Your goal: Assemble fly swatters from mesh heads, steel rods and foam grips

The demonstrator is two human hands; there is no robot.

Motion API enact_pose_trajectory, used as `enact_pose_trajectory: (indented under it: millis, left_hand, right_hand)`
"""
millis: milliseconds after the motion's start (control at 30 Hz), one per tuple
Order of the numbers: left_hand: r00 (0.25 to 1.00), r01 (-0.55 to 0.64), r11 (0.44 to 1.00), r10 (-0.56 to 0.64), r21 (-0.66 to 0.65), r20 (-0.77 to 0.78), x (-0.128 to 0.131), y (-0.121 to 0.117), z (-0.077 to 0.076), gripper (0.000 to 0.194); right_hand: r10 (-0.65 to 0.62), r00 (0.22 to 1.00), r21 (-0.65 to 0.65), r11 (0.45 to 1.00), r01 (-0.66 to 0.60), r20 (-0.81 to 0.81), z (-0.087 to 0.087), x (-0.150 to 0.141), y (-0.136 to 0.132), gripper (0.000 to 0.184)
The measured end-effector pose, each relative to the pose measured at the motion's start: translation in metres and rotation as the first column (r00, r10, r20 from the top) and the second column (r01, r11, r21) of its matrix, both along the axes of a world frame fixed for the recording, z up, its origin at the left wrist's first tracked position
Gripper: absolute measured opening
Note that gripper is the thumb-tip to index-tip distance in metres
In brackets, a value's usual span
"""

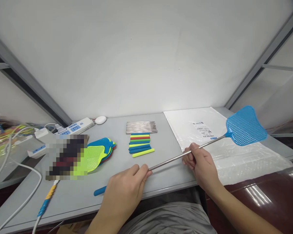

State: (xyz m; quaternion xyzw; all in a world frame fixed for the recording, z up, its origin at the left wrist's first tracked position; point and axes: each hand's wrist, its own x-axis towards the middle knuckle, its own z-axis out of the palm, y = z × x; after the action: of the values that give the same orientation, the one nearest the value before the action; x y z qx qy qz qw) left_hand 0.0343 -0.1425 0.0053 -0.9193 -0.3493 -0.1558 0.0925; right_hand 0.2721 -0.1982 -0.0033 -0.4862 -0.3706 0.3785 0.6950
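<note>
A fly swatter (245, 126) with a blue mesh head, a metal rod and a blue grip slants across the front of the table, head up at the right. My left hand (127, 185) is closed around its grip end, with the blue tip poking out at the left. Farther up the rod, my right hand (200, 164) pinches the metal between thumb and fingers. Beyond my hands lie several metal rods (141, 127) side by side. Coloured grips (140, 148) in blue, yellow, green and red are lined up just below them. Loose swatter heads (97, 156) are stacked at the left.
A white bubble mailer (185, 122) with a printed label covers the table's right side. Power strips (74, 128) and a white cable (40, 175) occupy the left. A small white oval device (101, 120) sits near the back wall. Blurred-out dark item (68, 159) lies beside the heads.
</note>
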Motion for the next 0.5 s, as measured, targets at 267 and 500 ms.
enact_pose_trajectory:
  millis: [267,500]
  left_hand:
    - [1.0,-0.003,1.0,0.003,0.022,0.003,-0.01,0.012,0.005,0.038]
    - [0.998,0.002,0.996,-0.008,0.09,0.067,0.008,-0.005,0.001,0.039]
  right_hand:
    - [0.003,0.994,-0.082,0.997,0.005,0.105,0.009,0.009,-0.003,0.052]
    - [0.063,0.997,-0.089,0.994,-0.059,0.034,0.005,-0.004,-0.004,0.039]
